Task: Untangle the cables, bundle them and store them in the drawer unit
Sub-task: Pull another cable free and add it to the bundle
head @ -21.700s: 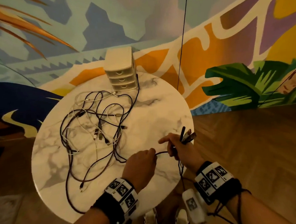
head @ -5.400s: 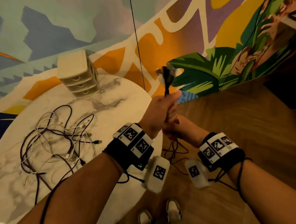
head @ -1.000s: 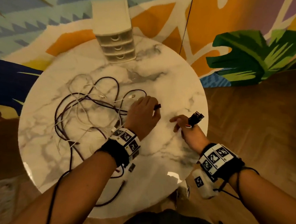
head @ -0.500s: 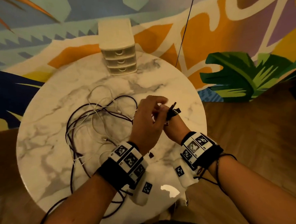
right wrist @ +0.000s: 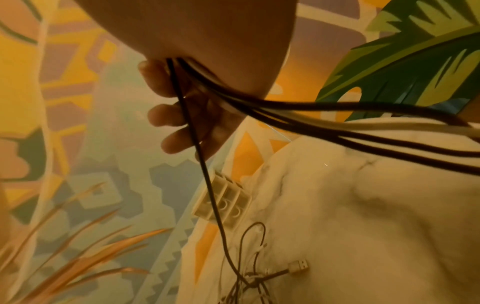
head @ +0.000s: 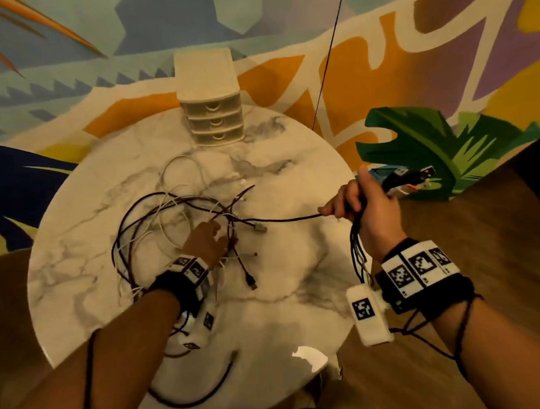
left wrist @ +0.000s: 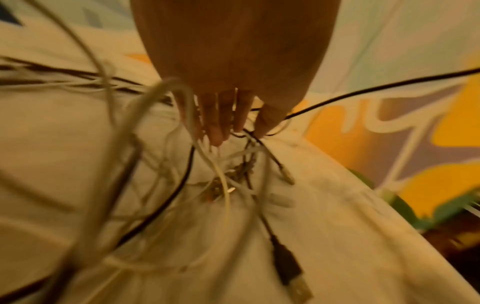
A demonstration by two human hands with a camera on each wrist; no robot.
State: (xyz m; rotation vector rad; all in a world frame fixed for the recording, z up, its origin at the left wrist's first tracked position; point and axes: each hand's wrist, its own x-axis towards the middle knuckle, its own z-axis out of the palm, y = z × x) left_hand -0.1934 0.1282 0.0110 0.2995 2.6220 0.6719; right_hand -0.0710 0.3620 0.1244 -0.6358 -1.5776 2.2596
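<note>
Fingers of my right hand (head: 365,206) curl round a cable bundle (head: 358,246) past the counter's (head: 291,158) right edge; my left hand (head: 206,244) presses straight fingers onto the tangle (head: 168,217) mid-counter. Drawer unit (head: 210,97) stands at the far rim.

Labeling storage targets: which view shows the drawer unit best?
Head view. The drawer unit stands whole at the table's far edge, all three fronts visible. Right wrist shows it small, tilted, crossed by a black cable. Left wrist doesn't show it.
</note>
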